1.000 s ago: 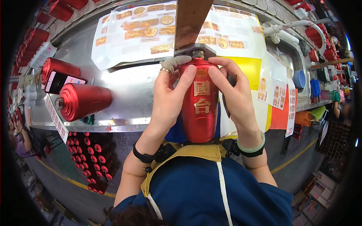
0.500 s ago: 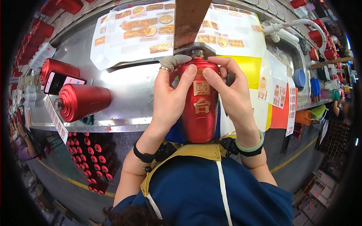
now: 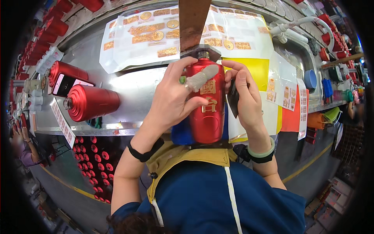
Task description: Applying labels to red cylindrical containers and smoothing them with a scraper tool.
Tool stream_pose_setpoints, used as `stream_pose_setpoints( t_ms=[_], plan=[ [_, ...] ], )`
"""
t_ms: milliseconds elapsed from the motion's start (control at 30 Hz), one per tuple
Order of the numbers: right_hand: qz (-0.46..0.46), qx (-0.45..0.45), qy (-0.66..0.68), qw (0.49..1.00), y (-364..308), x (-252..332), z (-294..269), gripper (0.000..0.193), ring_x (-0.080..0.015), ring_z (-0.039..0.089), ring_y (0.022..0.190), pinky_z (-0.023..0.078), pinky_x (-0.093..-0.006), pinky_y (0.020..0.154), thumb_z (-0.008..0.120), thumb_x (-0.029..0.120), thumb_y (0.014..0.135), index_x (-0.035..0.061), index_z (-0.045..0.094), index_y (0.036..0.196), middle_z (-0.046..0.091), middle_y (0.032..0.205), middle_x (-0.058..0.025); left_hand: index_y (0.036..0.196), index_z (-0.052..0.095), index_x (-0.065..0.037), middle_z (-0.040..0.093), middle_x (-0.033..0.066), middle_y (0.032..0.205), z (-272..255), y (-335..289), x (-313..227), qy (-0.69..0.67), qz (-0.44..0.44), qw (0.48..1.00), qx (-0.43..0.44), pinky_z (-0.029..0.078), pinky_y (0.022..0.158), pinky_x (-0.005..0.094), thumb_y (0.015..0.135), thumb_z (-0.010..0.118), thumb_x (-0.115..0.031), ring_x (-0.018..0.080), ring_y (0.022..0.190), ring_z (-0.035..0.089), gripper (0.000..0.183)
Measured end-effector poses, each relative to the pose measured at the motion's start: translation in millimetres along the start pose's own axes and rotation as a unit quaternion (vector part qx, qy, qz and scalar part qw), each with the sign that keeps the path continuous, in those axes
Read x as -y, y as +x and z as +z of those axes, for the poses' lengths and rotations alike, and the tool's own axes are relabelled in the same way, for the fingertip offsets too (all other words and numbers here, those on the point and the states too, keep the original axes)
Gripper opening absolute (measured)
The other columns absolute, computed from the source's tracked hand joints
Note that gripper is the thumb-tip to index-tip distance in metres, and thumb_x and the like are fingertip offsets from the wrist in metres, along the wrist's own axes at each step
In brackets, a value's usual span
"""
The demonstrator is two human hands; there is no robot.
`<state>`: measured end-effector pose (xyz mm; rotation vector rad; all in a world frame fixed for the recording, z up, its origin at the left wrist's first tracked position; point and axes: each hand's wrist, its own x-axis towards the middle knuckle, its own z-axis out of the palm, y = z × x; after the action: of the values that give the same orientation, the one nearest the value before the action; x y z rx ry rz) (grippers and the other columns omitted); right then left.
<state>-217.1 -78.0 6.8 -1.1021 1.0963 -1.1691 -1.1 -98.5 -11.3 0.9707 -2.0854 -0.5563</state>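
Observation:
A red bottle (image 3: 209, 124) with gold raised-looking characters on its front lies before me, its clear-capped neck pointing away toward the post. My left hand (image 3: 173, 91) is over its left side with fingers apart; a finger wrapped in a pale knitted cover lies across the upper characters, and the thumb tip is by the lower ones. To the right of the bottle, my right hand (image 3: 247, 97) pinches a thin dark flat scraper-like piece (image 3: 233, 99), with the index finger stretched toward the bottle's shoulder. Blue material (image 3: 181, 130) shows beneath the bottle.
A brown post (image 3: 194, 27) rises just beyond the bottle. Sheets of gold stickers (image 3: 144, 35) lie behind on the metal bench. At left are another red bottle (image 3: 97, 103), a phone (image 3: 68, 85) and a sticker strip (image 3: 62, 121). A white pipe (image 3: 307, 23) and blue cup (image 3: 310, 80) stand right.
Both thumbs have left the upper characters. My left hand has turned over the bottle, laying the covered finger across it. My right hand has drawn right, and the dark flat piece now shows in it.

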Motion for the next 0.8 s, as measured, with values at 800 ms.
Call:
stream_pose_setpoints(
  t_ms=[800],
  plan=[
    [0.132,-0.048,0.055,0.989,-25,-4,12,0.061,-0.0038,0.047,0.076,0.042,-0.0209,0.071,0.076,0.022,0.099,0.0017,0.047,0.148,0.046,0.082,0.0058,0.165,0.023,-0.005,0.042,0.0134,0.158,27,-12,-28,-0.455,-0.255,0.85,-0.076,0.04,0.117,0.0377,0.109,0.058,-0.02,0.0213,0.141,0.047,0.068]
  ],
)
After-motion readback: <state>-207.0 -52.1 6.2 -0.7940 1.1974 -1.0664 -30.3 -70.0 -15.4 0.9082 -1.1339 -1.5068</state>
